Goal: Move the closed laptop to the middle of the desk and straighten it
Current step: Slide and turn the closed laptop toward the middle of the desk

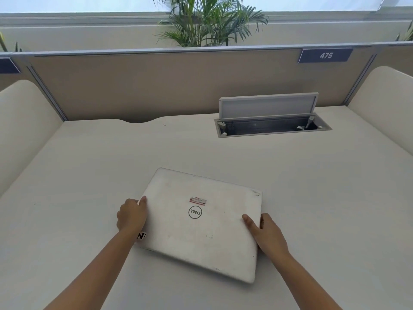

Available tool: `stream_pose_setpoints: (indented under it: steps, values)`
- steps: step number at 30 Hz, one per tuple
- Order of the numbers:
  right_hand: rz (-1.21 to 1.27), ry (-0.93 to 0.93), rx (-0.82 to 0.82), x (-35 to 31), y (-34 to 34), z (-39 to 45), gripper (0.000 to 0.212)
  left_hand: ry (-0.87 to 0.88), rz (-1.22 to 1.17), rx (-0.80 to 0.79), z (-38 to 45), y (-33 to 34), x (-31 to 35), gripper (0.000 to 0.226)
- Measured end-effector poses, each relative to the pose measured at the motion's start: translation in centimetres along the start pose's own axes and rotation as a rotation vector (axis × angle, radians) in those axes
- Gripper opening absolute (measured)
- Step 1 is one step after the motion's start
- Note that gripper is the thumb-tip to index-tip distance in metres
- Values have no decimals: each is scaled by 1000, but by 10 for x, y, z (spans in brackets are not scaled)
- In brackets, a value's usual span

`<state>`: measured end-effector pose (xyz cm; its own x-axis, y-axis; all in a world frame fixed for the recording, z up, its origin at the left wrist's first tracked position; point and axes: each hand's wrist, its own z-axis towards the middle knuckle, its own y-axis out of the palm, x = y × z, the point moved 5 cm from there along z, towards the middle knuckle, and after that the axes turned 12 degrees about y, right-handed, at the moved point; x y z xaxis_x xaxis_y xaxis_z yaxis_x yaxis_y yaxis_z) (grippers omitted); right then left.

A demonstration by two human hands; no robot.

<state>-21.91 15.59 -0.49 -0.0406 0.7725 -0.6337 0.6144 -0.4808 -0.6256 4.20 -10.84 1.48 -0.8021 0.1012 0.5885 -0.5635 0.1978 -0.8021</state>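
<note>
One desk, white-topped, is bounded by two cream side panels, one at each side, and one tan rear partition.

Left side panel: rounded top, standing at the desk's left edge.

Left hand: one hand, bare forearm entering from the lower left. It grips the left short edge of the laptop. The thumb lies on top of the lid near the edge; the remaining fingers are curled together at the edge, and whether they reach beneath the laptop cannot be told.

Dell laptop: one unit, white, lid closed, lying flat on the desk at the near centre. It is rotated out of square with the desk edges; its right near corner points toward the camera. The lid carries one round Dell logo, one red-and-white label just beyond the logo, and one sticker partly hidden by the left wrist.

Right hand: one hand, grasping the right short edge. The thumb presses on the lid; the other fingers are held together and wrap down over the edge.

Cable box: one recessed unit in the desk, far right of centre, with its one lid raised upright. Well apart from the laptop.

Number plate: one, reading 475, on the partition's top right.

Right side panel: at the desk's right edge.

One palm plant stands behind the partition.
</note>
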Motion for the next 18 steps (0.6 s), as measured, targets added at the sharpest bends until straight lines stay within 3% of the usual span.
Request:
stream_pose_setpoints:
  steps: [6,18]
  values:
    - [37,-46,-11,-17,-4,25,49,-14,-36,5,-11,-3,-7,53]
    - [-135,-152,-3,-53,-10,79,56,-89,-133,55,-30,1,-6,47]
